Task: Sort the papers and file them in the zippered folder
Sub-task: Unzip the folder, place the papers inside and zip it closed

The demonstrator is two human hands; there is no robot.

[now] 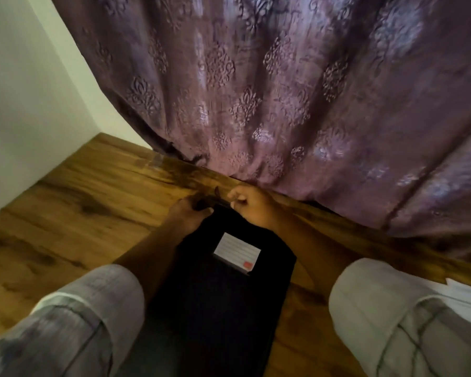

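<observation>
Zippered folder (229,295), far end: left hand (191,212) clamps corner, right hand (252,206) apparently pinches zipper pull (229,204); keep corner taut, draw pull steadily.

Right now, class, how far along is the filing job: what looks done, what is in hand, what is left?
Done: nothing shows as finished; the black folder lies flat on the table. In hand: the left hand grips its far end while the right hand, fingers curled, works beside it, perhaps at the zip; blur hides that. Left: white papers lie loose at the right edge, not yet filed.
</observation>
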